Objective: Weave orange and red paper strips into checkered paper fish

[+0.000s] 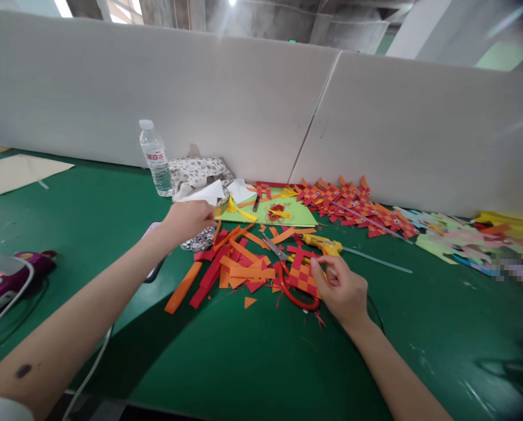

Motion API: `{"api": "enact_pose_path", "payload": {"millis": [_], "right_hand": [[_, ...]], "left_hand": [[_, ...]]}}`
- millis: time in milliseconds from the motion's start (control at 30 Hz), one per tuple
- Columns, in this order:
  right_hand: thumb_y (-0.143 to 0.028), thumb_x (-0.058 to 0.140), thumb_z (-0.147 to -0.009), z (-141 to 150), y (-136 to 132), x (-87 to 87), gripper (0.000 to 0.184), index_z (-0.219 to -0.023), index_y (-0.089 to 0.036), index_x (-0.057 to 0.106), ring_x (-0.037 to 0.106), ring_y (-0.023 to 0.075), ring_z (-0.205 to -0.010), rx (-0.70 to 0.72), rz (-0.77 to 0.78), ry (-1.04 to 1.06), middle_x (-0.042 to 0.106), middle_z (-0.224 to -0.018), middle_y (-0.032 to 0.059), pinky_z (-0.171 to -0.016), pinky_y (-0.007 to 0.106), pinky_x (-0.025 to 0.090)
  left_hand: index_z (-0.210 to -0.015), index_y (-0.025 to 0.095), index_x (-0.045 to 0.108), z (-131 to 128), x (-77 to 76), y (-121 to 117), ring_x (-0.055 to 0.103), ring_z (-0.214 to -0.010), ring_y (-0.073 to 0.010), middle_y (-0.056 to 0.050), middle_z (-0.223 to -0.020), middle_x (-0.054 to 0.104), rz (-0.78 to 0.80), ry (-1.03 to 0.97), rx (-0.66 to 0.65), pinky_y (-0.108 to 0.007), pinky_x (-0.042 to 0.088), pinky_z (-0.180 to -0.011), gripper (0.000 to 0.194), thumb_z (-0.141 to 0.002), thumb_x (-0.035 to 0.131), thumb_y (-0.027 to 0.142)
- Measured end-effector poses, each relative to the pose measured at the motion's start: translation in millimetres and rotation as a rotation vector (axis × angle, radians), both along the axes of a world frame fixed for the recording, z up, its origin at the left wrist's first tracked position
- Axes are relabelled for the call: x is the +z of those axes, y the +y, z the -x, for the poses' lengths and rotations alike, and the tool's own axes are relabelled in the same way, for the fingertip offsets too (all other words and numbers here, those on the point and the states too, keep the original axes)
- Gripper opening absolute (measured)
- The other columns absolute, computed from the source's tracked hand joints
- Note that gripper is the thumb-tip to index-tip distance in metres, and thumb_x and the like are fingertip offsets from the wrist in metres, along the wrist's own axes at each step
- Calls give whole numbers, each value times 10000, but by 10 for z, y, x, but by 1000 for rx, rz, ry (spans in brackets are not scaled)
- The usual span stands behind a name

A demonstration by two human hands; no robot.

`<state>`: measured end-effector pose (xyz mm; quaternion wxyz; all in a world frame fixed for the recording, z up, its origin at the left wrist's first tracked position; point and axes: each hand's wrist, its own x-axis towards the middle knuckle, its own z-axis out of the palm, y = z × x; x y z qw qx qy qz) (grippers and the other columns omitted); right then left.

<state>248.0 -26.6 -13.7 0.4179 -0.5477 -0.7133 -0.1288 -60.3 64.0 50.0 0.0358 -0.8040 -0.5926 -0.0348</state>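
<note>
My right hand [343, 287] pinches a red-and-orange woven paper piece [302, 276], which has loose strip ends at its edges. Beside it lie scissors [300, 301] with red handles, their blades pointing away to the left. My left hand [190, 221] reaches out with its fingers curled together, right above a clear bag of small googly eyes [200, 240]. Whatever those fingers may hold is hidden. A yellow glue gun [323, 242] with a clear glue stick rests just behind my right hand. Red and orange paper strips [235, 266] are scattered between the hands.
Finished woven paper fish [353, 204] are piled against the partition [156, 76]. Light green sheets [288, 211] hold yellow tassels [239, 209]. A water bottle [156, 161], a spotted cloth pouch [200, 175], a phone [155, 272] and a purple power strip [18, 278] stand or lie leftward.
</note>
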Motion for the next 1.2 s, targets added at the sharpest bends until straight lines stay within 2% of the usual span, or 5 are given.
{"api": "enact_pose_path", "payload": {"millis": [167,433,633,967,1200], "right_hand": [[-325,626,-763,159,-83,62,155,-741,-172,630,406,73,-405,241,319,348,446,-461,-60,-441,207,361],[-347,733,-664,282,-82,98,252,-849,-175,724,688,172,-693,525,916,979,734,-796,52,-684,305,571],[-289,767,-629,189,-33,62,213,-812,-188,730,694,165,-693,499,813,1080,737,-766,35,-742,322,571],[-250,705,-712,136,-30,116,40,-732,-219,721,650,166,-708,414,375,601,705,-753,29,-693,300,539],[-214,669,-752,123,-70,116,60,-768,-233,724,658,171,-716,480,288,446,712,-784,35,-702,308,534]], "left_hand": [[-750,231,621,-641,-153,-544,585,-682,-136,12,-844,661,172,-501,-313,-236,376,-570,230,-823,515,422],[-771,221,612,-936,-338,-787,596,-791,-168,-5,-855,642,186,-691,-323,-242,396,-590,192,-830,527,383],[-770,220,612,-1090,-344,-734,592,-785,-165,-11,-897,648,185,-817,-319,-256,429,-630,174,-835,519,352],[-834,205,681,-1201,-497,-711,615,-829,-172,-33,-872,688,359,-1126,-292,-274,459,-731,193,-818,547,342],[-808,217,712,-1153,-484,-764,624,-806,-162,-30,-863,700,405,-1168,-275,-264,468,-736,207,-806,567,365]]}}
